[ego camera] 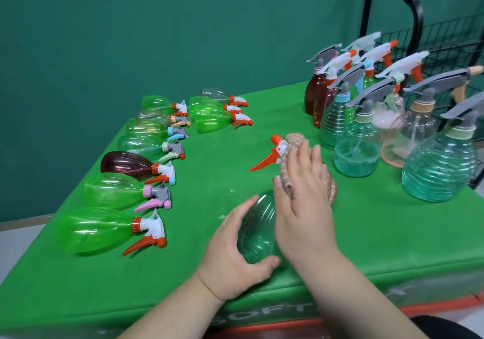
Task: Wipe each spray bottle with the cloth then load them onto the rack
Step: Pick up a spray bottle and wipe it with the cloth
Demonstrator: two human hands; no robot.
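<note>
Our left hand [235, 244] grips the bottle [258, 231] (steadying it) so our flat-fingered right hand [301, 189] can press the cloth [294, 137] along.

Open green tabletop [222, 160] centre; lying bottles [125, 166] line left, upright bottles [356, 153] wall off rack [450, 40] right.

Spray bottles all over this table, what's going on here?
A person is wiping a clear green spray bottle that lies on the green table. The left hand holds its base, while the right hand presses a tan cloth flat over its upper part, by the orange trigger. More bottles lie on their sides to the left, others stand upright on the right, near a black wire rack.
</note>
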